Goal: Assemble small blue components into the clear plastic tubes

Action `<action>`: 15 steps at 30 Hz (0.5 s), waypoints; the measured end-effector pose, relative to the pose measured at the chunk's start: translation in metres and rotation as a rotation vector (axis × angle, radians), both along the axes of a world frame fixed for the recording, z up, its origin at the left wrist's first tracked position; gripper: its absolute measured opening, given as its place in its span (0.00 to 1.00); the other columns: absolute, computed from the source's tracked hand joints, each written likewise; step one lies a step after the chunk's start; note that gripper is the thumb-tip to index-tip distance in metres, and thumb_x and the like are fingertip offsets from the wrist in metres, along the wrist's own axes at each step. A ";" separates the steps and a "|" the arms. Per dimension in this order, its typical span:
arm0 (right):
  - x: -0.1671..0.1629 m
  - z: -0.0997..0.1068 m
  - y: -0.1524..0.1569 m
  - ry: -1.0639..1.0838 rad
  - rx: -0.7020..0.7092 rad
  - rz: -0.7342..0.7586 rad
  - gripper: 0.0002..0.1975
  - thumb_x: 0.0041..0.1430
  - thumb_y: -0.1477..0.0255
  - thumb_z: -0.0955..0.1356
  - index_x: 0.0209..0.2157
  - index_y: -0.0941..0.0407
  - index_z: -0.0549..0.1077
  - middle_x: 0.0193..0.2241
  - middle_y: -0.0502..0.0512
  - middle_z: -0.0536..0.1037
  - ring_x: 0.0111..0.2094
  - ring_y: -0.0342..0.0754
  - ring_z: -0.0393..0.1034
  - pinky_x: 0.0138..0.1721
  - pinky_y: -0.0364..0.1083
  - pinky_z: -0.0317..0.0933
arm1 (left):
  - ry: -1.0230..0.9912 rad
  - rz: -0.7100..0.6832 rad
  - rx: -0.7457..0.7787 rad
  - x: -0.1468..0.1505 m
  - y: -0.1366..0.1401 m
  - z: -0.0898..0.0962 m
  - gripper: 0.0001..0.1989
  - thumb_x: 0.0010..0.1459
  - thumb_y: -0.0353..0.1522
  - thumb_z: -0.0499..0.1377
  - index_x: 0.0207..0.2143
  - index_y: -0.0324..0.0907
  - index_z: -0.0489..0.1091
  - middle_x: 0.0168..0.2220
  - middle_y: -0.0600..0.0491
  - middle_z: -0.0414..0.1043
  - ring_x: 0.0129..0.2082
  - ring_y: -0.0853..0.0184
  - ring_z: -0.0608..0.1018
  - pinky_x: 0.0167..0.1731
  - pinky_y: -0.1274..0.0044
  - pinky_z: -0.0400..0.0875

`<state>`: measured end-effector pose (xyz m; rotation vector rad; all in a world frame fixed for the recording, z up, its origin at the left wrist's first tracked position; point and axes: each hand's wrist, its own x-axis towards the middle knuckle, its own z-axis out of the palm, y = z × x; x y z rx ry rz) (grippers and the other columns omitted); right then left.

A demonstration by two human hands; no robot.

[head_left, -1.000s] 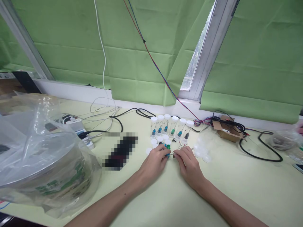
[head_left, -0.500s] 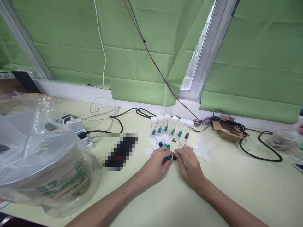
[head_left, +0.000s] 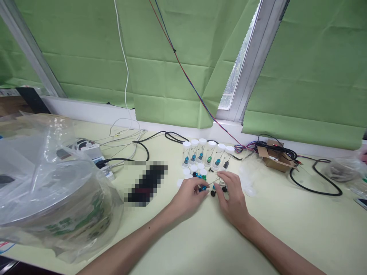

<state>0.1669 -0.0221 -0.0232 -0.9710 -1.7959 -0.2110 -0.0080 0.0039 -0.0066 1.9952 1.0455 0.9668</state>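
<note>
My left hand [head_left: 189, 196] pinches a small shiny blue piece [head_left: 203, 188] with a thin metal stem pointing right. My right hand [head_left: 232, 198] is just to the right, thumb and fingers apart, over thin stems and small black round pieces [head_left: 213, 193]. More blue, green and black pieces [head_left: 203, 177] lie beyond my left hand. Behind them stands a row of clear vials [head_left: 209, 156] with white caps, each holding a coloured piece with a stem. Loose white caps [head_left: 194, 169] lie in front of the vials.
A clear plastic bag [head_left: 249, 175] of pale pieces lies right of my right hand. A large bagged tub [head_left: 71, 214] fills the left side. Power strips [head_left: 94, 152] and cables sit behind it. An open cardboard box [head_left: 273, 160] with black cable stands back right. A dark pixelated patch [head_left: 146, 185] is left of my hands.
My hands have drawn apart a little, and the right hand's fingers have spread. The black pieces between and under them show more now. The blue piece stays in my left hand.
</note>
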 end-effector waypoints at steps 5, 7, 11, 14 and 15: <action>0.002 0.002 -0.001 0.034 0.058 -0.066 0.19 0.62 0.80 0.65 0.53 0.54 0.62 0.45 0.64 0.68 0.48 0.59 0.62 0.47 0.61 0.61 | -0.196 0.100 -0.192 -0.005 0.009 0.010 0.11 0.52 0.37 0.62 0.34 0.40 0.76 0.33 0.51 0.75 0.21 0.73 0.69 0.21 0.80 0.63; 0.002 0.000 -0.002 0.013 0.020 -0.023 0.17 0.62 0.80 0.64 0.52 0.54 0.63 0.43 0.63 0.68 0.47 0.58 0.63 0.46 0.60 0.62 | -0.291 0.135 -0.253 -0.008 0.013 0.013 0.14 0.50 0.40 0.64 0.35 0.38 0.75 0.31 0.51 0.73 0.17 0.75 0.67 0.16 0.81 0.59; -0.001 -0.003 -0.002 -0.085 -0.112 0.112 0.13 0.64 0.81 0.63 0.48 0.54 0.64 0.40 0.60 0.71 0.44 0.56 0.64 0.46 0.58 0.62 | -0.398 0.178 -0.300 -0.012 0.019 0.016 0.19 0.46 0.43 0.66 0.34 0.37 0.73 0.26 0.54 0.69 0.15 0.77 0.65 0.13 0.82 0.55; -0.004 -0.004 -0.002 -0.172 -0.202 0.180 0.12 0.65 0.80 0.62 0.48 0.55 0.65 0.40 0.60 0.72 0.43 0.55 0.64 0.46 0.57 0.62 | -0.428 0.188 -0.319 -0.013 0.021 0.016 0.20 0.44 0.43 0.67 0.33 0.37 0.73 0.25 0.56 0.67 0.14 0.77 0.65 0.11 0.82 0.54; -0.004 -0.005 -0.002 -0.195 -0.226 0.188 0.12 0.65 0.80 0.62 0.48 0.55 0.65 0.41 0.60 0.72 0.43 0.55 0.64 0.45 0.56 0.63 | -0.433 0.187 -0.330 -0.013 0.021 0.016 0.20 0.44 0.43 0.68 0.33 0.37 0.73 0.24 0.56 0.67 0.13 0.77 0.65 0.11 0.82 0.54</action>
